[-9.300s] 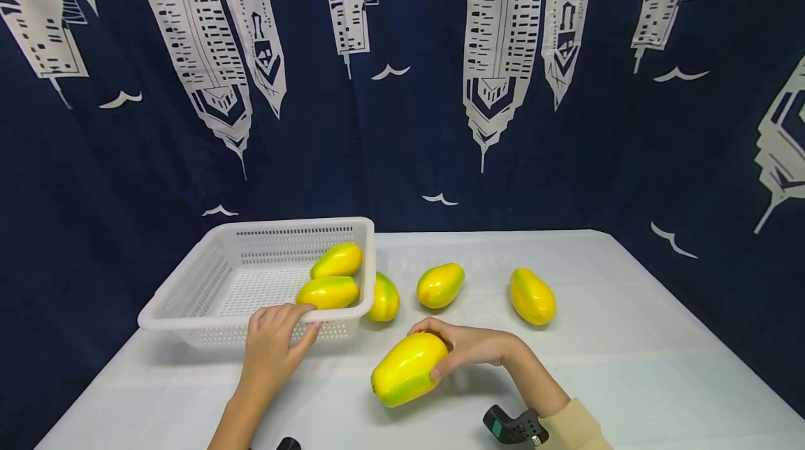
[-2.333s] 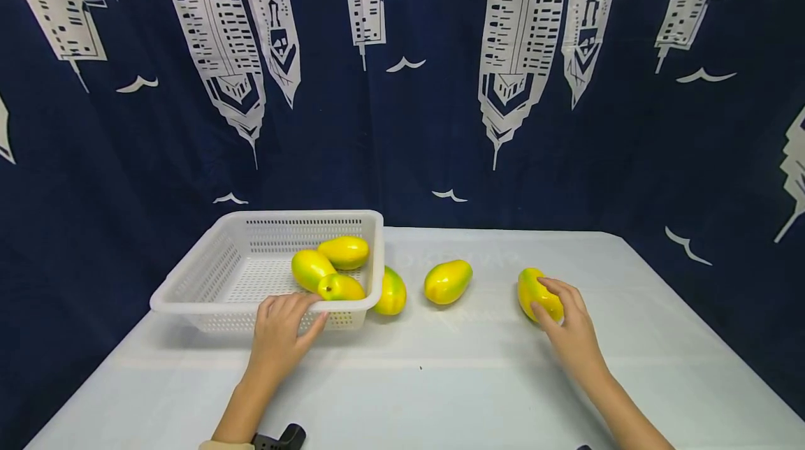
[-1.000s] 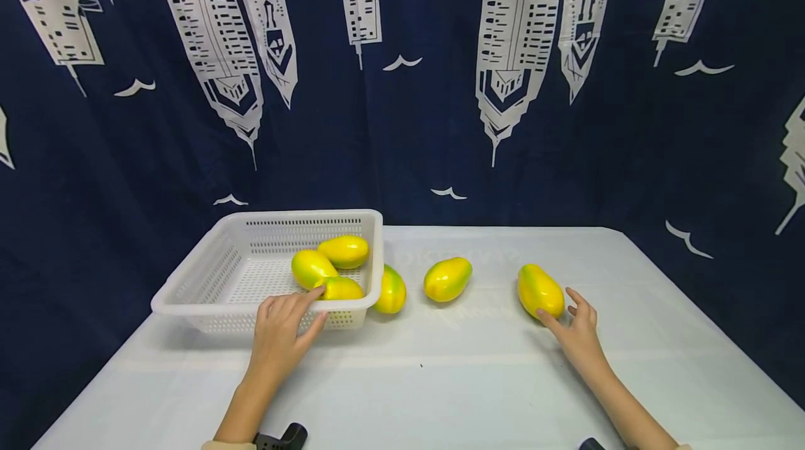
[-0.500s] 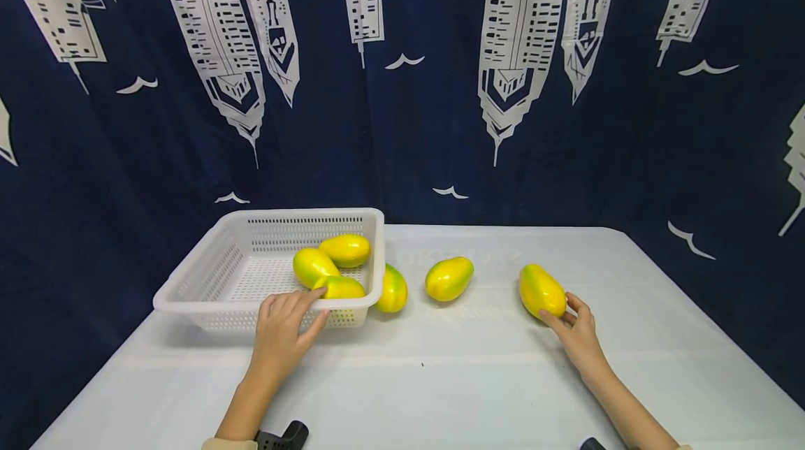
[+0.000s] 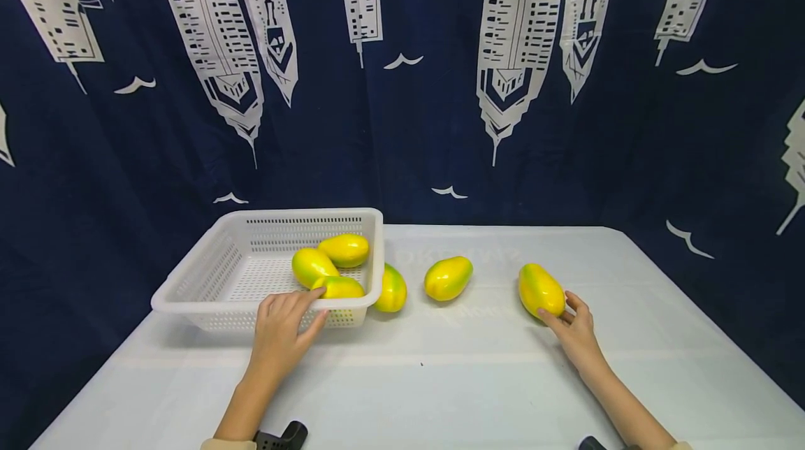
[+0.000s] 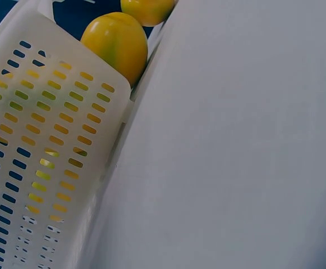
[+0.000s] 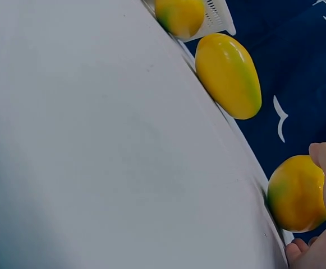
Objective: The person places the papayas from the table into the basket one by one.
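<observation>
My left hand (image 5: 281, 328) grips the near rim of a white perforated plastic basket (image 5: 189, 307), thumb outside. Its index fingertip lies at the front one of three yellow-green papayas inside, the front papaya (image 5: 342, 288) lying closest to that rim. On the right of the table, my right hand (image 5: 577, 338) holds the near end of another papaya (image 5: 541, 289), thumb on its near side and fingers on its right. That papaya rests on the table. In the right wrist view the thumb (image 7: 323, 152) lies against this papaya (image 7: 295, 193), with fingertips low beside it.
One papaya (image 5: 393, 289) sits against the basket's right side, partly hidden by it. Another papaya (image 5: 448, 279) lies between the basket and my right hand. A dark blue curtain (image 5: 402, 121) with white building prints hangs behind the white table (image 5: 440, 394).
A papaya held earlier by my right hand is now in the basket. That hand has gone to the right-hand papaya, sliding from its top to its near end. The left hand stays on the rim.
</observation>
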Demonstrator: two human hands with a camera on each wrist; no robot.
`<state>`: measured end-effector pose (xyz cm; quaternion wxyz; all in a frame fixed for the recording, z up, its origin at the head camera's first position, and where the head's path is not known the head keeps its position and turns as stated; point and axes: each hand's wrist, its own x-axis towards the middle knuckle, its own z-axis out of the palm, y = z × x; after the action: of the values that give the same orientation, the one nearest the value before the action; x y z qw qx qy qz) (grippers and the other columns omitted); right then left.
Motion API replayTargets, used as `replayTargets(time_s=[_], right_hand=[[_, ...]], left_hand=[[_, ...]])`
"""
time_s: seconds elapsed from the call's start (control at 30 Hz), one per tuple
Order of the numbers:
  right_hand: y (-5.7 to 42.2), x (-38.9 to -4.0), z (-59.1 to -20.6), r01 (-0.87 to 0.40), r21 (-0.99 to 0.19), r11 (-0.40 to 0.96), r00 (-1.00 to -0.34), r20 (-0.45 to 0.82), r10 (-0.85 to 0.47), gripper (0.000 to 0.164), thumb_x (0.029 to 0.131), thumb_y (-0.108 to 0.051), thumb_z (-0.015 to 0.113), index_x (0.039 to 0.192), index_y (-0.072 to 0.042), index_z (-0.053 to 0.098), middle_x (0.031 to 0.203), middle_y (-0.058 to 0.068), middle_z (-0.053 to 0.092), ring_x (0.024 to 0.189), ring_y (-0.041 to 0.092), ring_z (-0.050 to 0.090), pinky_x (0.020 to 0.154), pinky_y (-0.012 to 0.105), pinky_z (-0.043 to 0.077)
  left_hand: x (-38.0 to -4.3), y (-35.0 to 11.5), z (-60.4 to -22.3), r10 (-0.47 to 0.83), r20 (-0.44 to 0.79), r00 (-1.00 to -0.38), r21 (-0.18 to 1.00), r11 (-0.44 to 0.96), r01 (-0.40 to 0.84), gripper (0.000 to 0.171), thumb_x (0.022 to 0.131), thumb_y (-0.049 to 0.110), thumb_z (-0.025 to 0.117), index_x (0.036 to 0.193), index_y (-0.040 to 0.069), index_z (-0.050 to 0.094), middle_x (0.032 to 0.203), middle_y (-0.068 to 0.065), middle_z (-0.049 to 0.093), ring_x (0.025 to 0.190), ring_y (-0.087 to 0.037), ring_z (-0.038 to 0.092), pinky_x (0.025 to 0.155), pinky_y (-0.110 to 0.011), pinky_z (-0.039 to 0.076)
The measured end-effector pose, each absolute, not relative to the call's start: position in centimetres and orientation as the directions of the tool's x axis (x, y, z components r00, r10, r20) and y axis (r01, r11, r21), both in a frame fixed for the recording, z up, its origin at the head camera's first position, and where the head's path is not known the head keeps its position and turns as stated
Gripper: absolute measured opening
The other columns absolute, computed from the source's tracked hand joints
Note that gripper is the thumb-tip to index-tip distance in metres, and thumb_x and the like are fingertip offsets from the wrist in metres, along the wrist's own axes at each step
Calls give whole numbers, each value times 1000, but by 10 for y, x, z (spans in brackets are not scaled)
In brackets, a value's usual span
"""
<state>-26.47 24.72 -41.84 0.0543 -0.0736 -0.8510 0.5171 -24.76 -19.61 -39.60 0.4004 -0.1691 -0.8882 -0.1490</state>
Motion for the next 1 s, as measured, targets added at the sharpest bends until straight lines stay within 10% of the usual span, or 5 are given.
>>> replayTargets(time_s=[1.0], right_hand=[[245,-287,-418,89,-869,487,-979,14,203,94,87,-40,54,142,0,-11,145,32,3,132,46,14,107,59,16]], left_hand=[[-248,-197,-396,193,777,-599,114,893,436,37,78,30,62,113,17,61,96,-3,65,89,-22,55,87,-40,30]])
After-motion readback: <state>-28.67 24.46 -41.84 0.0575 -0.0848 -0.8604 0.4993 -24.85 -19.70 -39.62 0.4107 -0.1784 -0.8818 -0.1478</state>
